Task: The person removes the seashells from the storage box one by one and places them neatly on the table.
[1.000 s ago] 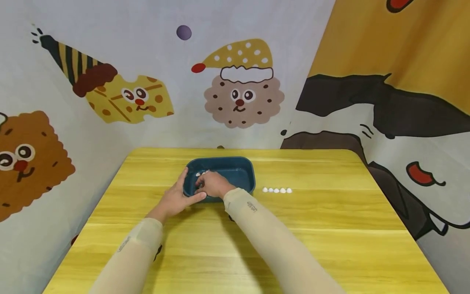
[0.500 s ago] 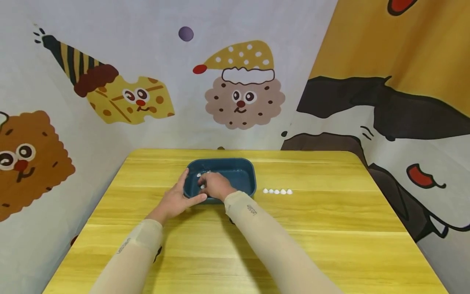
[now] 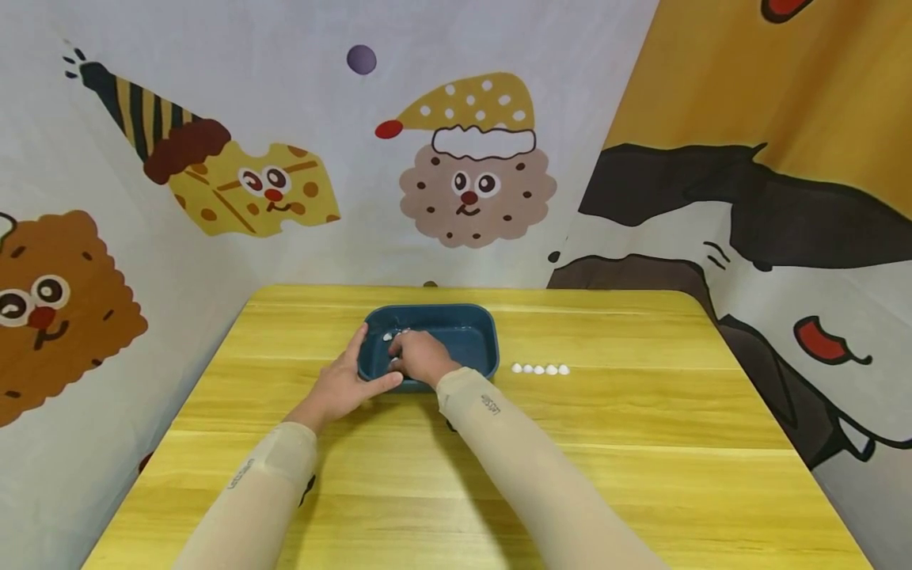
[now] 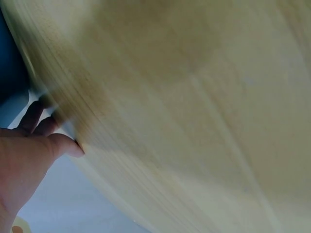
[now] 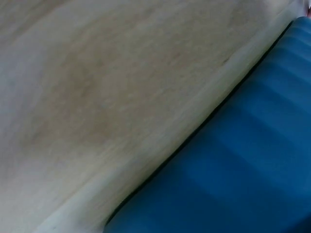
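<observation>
A dark blue rectangular tub (image 3: 470,346) stands toward the back of the table. My left hand (image 3: 340,388) rests at its near left corner, the thumb straight along the front side and the fingers up the left side. Reaching inside, my right hand (image 3: 422,356) has its fingers curled down, and a small white shell-like piece (image 3: 394,361) shows at the fingertips, mostly covered. Another white piece (image 3: 388,337) lies in the tub just beyond the fingers. In the left wrist view my left hand's fingers are beside the blue wall; the right wrist view shows only the tub's outer side and the table.
To the right of the tub, several small white pieces (image 3: 539,370) sit in a straight left-to-right row on the yellow wood-grain table (image 3: 627,443). A cartoon-printed cloth (image 3: 470,269) hangs close behind the table's far edge.
The right hand's fingertips have shifted slightly right inside the tub and drawn together at a white piece. The left hand has stayed on the corner, and the row of white pieces is unchanged.
</observation>
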Action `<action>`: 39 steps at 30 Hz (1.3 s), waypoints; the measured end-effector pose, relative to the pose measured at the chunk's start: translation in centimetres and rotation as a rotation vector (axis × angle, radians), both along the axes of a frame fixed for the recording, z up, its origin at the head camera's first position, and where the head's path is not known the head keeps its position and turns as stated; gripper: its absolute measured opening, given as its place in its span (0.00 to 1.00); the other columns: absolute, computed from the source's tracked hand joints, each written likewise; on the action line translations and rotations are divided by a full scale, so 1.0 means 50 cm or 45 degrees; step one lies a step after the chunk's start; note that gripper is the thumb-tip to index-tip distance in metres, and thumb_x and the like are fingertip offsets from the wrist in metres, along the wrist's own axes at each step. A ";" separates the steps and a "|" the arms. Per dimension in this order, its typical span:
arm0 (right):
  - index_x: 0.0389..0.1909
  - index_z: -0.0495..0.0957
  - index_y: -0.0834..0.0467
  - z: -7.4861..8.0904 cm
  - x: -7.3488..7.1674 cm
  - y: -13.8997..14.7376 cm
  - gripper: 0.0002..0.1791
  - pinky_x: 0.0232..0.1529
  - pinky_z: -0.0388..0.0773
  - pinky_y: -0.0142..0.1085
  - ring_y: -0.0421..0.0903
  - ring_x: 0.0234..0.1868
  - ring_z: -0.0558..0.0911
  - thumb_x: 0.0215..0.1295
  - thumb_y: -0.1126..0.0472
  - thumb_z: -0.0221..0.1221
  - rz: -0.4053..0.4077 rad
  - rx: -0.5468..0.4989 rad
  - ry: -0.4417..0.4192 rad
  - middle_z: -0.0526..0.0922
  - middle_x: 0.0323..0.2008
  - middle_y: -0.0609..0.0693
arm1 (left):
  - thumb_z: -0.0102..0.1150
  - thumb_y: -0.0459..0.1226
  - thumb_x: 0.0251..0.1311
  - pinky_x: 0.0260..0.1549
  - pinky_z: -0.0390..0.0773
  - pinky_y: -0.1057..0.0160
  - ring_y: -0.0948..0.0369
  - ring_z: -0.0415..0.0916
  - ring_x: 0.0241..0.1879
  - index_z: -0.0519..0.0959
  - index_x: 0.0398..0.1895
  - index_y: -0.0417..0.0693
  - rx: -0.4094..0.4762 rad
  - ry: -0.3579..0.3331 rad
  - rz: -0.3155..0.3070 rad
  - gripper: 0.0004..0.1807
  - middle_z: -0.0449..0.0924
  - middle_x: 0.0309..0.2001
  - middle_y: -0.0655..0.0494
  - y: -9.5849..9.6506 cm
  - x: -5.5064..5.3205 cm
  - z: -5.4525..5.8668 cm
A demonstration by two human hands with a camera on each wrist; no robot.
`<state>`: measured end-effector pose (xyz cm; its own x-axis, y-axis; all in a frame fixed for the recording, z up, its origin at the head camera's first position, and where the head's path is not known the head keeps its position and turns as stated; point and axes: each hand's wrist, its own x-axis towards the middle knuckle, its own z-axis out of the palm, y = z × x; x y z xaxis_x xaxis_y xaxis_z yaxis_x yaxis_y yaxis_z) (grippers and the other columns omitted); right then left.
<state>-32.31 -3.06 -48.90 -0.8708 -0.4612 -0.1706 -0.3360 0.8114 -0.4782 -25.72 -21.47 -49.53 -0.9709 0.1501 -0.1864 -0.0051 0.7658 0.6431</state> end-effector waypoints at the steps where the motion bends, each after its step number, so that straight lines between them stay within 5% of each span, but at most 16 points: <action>1: 0.63 0.85 0.50 -0.001 0.000 0.001 0.16 0.61 0.85 0.44 0.47 0.59 0.86 0.80 0.54 0.62 0.000 -0.002 0.003 0.86 0.62 0.47 | 0.57 0.78 0.59 0.75 0.62 0.28 0.31 0.53 0.82 0.23 0.87 0.68 0.002 -0.001 0.003 0.69 0.44 0.87 0.38 0.000 0.000 0.000; 9: 0.61 0.86 0.52 -0.004 -0.003 0.002 0.15 0.61 0.85 0.45 0.48 0.60 0.86 0.81 0.54 0.60 0.008 0.000 0.041 0.87 0.61 0.49 | 0.56 0.79 0.59 0.75 0.62 0.27 0.30 0.53 0.82 0.22 0.87 0.68 -0.010 -0.007 0.010 0.69 0.44 0.87 0.37 0.002 0.001 0.000; 39: 0.35 0.89 0.48 -0.002 -0.009 0.000 0.08 0.41 0.84 0.38 0.39 0.35 0.83 0.74 0.51 0.68 -0.055 0.052 0.105 0.88 0.38 0.41 | 0.54 0.78 0.62 0.76 0.52 0.23 0.29 0.52 0.82 0.23 0.88 0.66 -0.046 0.018 0.003 0.68 0.46 0.87 0.36 0.001 0.006 -0.002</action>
<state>-32.78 -3.07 -49.01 -0.9014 -0.4173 -0.1153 -0.3376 0.8443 -0.4161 -25.40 -21.44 -49.63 -0.9739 0.1413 -0.1775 0.0022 0.7885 0.6151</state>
